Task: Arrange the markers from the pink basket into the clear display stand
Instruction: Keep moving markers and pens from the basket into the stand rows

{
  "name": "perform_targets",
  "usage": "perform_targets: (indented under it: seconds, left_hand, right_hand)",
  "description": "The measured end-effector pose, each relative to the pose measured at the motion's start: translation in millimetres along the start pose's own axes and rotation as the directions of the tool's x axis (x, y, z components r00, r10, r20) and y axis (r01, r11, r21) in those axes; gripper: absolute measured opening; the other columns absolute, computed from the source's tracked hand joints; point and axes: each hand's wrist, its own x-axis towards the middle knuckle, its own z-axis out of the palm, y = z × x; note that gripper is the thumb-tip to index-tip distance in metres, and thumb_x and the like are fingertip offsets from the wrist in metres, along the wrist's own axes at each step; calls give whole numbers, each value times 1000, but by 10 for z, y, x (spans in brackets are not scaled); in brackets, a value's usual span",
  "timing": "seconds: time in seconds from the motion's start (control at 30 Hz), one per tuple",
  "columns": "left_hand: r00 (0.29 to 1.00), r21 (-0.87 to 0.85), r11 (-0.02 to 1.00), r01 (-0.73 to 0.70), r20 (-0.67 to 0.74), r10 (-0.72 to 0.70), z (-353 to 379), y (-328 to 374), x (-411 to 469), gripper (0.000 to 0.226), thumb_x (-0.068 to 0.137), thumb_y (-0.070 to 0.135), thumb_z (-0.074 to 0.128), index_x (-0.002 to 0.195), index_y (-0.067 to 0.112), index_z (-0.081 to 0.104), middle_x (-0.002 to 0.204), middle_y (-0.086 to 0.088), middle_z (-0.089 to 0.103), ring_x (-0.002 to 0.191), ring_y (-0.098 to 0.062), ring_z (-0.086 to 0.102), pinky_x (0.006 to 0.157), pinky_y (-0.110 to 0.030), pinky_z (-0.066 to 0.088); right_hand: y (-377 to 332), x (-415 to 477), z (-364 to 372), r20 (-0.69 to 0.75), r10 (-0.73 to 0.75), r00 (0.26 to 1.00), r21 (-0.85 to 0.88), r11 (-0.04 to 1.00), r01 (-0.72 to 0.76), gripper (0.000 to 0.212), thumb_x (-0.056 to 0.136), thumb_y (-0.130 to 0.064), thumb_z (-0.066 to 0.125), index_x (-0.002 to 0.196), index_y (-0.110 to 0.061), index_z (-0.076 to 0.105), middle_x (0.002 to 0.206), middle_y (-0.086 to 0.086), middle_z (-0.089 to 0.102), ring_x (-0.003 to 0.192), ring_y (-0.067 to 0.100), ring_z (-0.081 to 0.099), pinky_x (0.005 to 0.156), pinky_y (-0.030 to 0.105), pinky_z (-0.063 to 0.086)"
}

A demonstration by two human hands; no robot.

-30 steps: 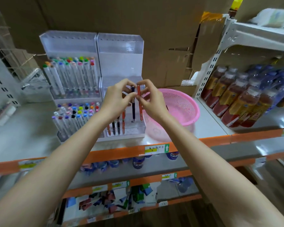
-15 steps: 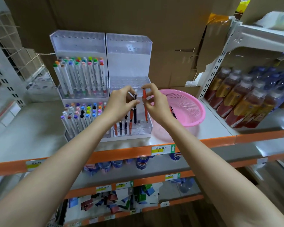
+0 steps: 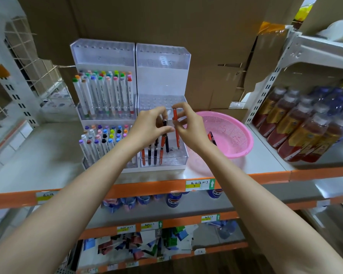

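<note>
My left hand [image 3: 149, 127] still pinches a black marker [image 3: 167, 144] and my right hand [image 3: 190, 129] an orange marker [image 3: 177, 139], tips now down in the clear display stand [image 3: 162, 80], pink basket [image 3: 231, 126] just right.

The left arm [image 3: 77, 196] and the right arm [image 3: 251, 194] are bare up to the picture's edge. The left hand [image 3: 149, 126] and the right hand [image 3: 190, 129] are bare too, with slim fingers.

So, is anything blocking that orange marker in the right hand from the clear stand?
Nothing visible. The orange marker, pinched by the right hand, has its tip at the clear stand's front tier. The black marker in the left hand and the seated markers stand to its left.
</note>
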Motion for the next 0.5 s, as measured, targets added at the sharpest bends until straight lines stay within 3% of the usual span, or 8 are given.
perform_targets:
  seconds: [0.13,0.3,0.5]
  left_hand:
    - [998,54,998,-36,51,33,-1,38,-3,30,74,28,80,81,15,53,66,2,61,64,-15,60,65,-30,51]
    - [999,86,995,-46,34,43,39,26,-16,33,74,26,80,78,18,48,63,11,52,60,-7,51,60,-22,38]
    - [995,192,980,-43,97,25,189,-35,-98,30,74,31,79,84,18,54,74,7,57,73,-18,57,62,-35,49]
  right_hand:
    - [-16,19,27,4,-13,1000,-9,1000,13,33,89,-2,58,119,-16,53,95,3,64,78,18,64,65,30,52]
    - [1,5,25,3,-19,1000,-20,1000,19,33,89,-2,58,119,-17,53,95,3,65,77,19,65,65,36,55]
    - [38,-46,6,-6,-26,1000,-33,999,25,33,88,0,57,117,-15,54,92,4,64,76,20,63,66,35,52]
